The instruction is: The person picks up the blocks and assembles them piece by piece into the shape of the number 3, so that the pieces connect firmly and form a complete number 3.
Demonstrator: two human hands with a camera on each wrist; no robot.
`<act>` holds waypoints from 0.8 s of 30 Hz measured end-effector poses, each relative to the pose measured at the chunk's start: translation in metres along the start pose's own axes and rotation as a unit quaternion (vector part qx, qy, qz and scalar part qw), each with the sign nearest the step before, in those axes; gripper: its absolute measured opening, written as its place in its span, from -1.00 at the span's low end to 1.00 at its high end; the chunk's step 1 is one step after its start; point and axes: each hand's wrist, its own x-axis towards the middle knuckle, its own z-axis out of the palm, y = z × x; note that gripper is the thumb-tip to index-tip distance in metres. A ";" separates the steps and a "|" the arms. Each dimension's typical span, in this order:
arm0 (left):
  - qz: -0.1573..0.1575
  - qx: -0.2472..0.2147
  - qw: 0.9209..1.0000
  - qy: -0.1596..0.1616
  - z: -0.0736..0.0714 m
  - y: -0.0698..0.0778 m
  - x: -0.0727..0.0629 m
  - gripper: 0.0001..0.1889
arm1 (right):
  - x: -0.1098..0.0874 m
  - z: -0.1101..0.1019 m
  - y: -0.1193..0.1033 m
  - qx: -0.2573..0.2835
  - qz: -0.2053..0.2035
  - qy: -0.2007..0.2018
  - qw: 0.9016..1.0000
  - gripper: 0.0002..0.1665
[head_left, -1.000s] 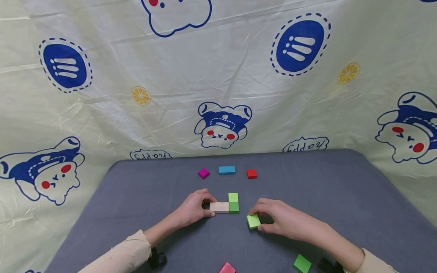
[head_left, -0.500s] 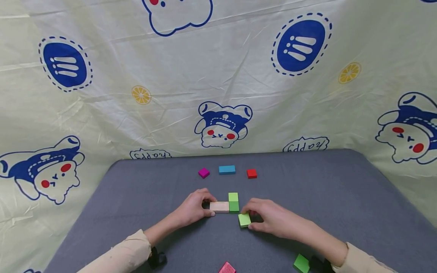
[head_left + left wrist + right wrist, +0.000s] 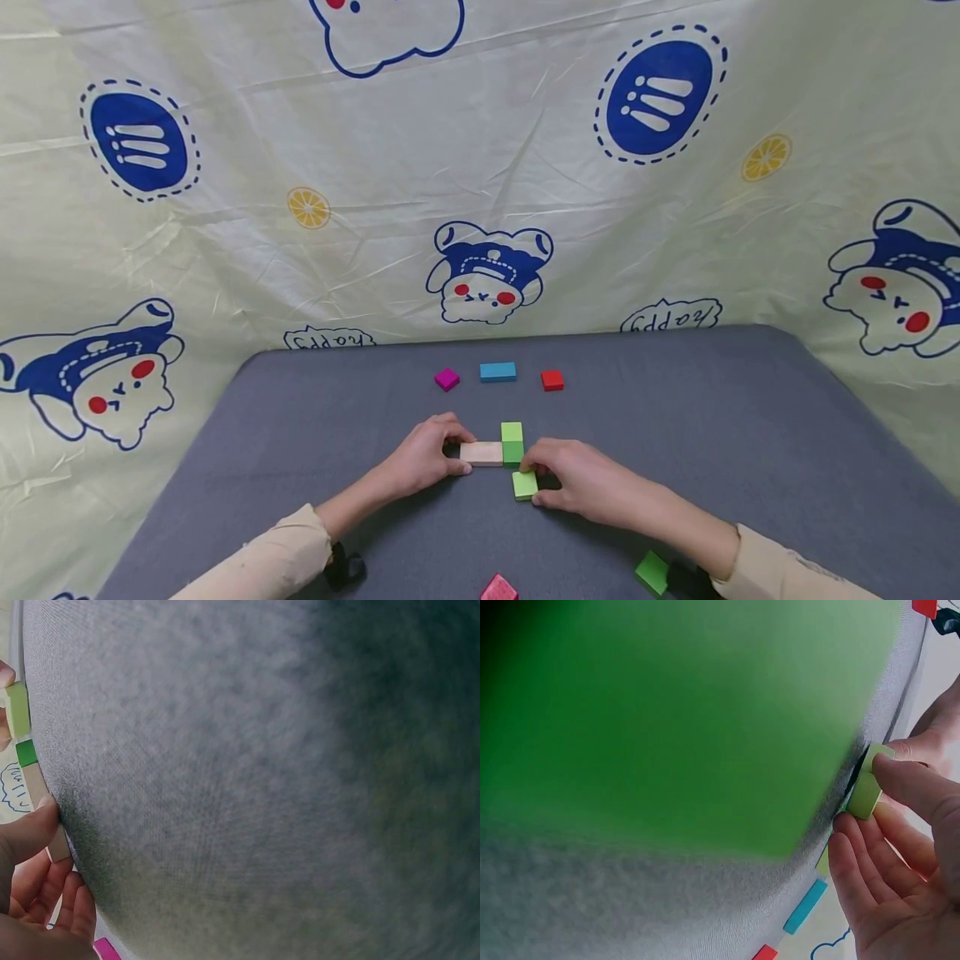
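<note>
My left hand (image 3: 429,454) grips the left end of a pale wooden block (image 3: 482,453) between thumb and fingers. Against that block's right end sits a darker green block (image 3: 513,453), and a light green block (image 3: 512,432) adjoins it on the far side. Just nearer than this group, my right hand (image 3: 581,475) pinches another light green block (image 3: 525,486) by its right side. In the right wrist view the thumb (image 3: 911,780) lies over the pinched block, partly covering it. The left wrist view shows the thumb (image 3: 34,829) on the pale block.
Across the back of the grey table (image 3: 337,400) lie a magenta block (image 3: 447,379), a blue block (image 3: 498,372) and a red block (image 3: 552,381). A pinkish-red block (image 3: 499,587) lies at the front, with a green block (image 3: 652,573) beside the right forearm.
My right hand has moved left with the light green block, which now stands just in front of the darker green one. The left hand keeps its place.
</note>
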 end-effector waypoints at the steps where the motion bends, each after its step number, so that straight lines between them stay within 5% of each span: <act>1: -0.001 0.000 1.000 0.000 0.000 0.000 0.000 -0.75 | 0.001 0.000 0.000 0.002 0.000 -0.002 1.000 -0.66; 24: -0.003 0.008 1.000 0.003 0.001 0.000 0.001 -0.74 | 0.002 0.004 0.005 0.010 0.023 0.018 1.000 -0.70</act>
